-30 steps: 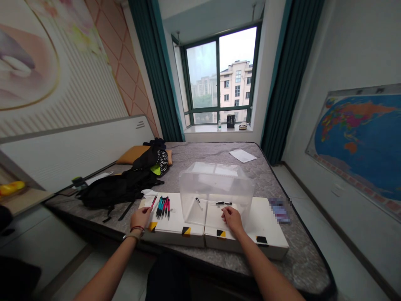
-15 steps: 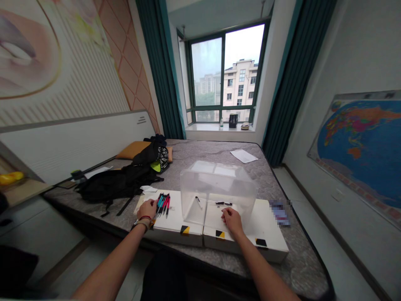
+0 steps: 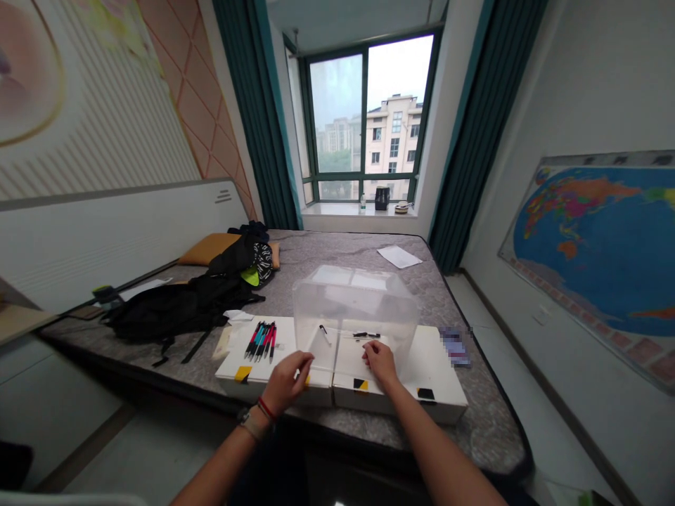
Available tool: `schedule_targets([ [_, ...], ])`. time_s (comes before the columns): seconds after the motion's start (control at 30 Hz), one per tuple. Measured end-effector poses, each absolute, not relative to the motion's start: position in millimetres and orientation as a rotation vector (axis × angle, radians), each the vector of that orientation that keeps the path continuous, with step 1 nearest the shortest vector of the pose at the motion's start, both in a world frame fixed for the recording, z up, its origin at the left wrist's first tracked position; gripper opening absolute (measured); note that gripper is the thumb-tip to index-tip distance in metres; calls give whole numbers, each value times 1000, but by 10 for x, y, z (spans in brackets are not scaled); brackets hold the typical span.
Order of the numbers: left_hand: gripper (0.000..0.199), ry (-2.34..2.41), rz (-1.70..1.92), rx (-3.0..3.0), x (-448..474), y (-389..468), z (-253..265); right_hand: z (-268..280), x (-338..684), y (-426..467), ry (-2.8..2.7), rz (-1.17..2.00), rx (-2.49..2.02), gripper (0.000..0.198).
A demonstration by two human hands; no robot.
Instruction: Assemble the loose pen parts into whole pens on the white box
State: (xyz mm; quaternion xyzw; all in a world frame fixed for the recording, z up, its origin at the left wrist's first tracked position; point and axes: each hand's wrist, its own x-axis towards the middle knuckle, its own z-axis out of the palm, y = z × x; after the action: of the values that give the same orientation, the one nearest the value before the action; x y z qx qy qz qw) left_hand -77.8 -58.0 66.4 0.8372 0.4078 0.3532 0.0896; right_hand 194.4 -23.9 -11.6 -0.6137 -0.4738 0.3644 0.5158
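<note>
My left hand (image 3: 287, 379) hovers at the front edge of the white boxes (image 3: 384, 390), its fingertips pinched together; anything between them is too small to make out. Fingers curled, my right hand (image 3: 380, 362) is at the open front of a clear plastic bin (image 3: 356, 302) lying on its side; what it may hold is hidden. Just beyond that hand lie dark pen parts (image 3: 366, 335) inside the bin. A black-and-white pen (image 3: 325, 333) rests slanted at the bin's left. Several red, teal and black pens (image 3: 261, 341) are lined up left of the bin.
The white boxes stand on a grey mattress (image 3: 327, 246). A black backpack (image 3: 169, 302) lies to the left, with a crumpled tissue (image 3: 239, 316) near the boxes. Farther back is a paper sheet (image 3: 399, 256). A blurred bluish packet (image 3: 455, 348) lies at the right.
My left hand has moved right, from beside the row of pens to the front of the bin. My right hand stays at the bin's opening. The view has shifted slightly right.
</note>
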Motion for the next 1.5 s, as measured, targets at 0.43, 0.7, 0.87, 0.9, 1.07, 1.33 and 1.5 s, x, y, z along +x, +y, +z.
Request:
schedule_targets([
  [0.43,40,1489,367,2860,-104,152,368,-61,1933,-257,-1092,898,-1480,23],
  [0.7,20,1412,337,2866,-140,307,281,-80,1934,-254,-1070,910,-1485,25],
  [0.87,16,1349,472,2823,-116,224,276,-85,1937,-251,-1098,899,-1480,24],
  [0.9,16,1343,507,2795,-107,202,267,-83,1937,-251,-1098,898,-1480,24],
  [1.07,18,1384,747,2624,-90,97,182,-46,1927,-256,-1087,902,-1488,24],
  [1.33,19,1463,800,2554,-105,54,163,16,1900,-270,-1107,899,-1505,25],
  [1.5,21,1413,776,2599,-125,9,183,11,1889,-271,-1148,895,-1524,26],
])
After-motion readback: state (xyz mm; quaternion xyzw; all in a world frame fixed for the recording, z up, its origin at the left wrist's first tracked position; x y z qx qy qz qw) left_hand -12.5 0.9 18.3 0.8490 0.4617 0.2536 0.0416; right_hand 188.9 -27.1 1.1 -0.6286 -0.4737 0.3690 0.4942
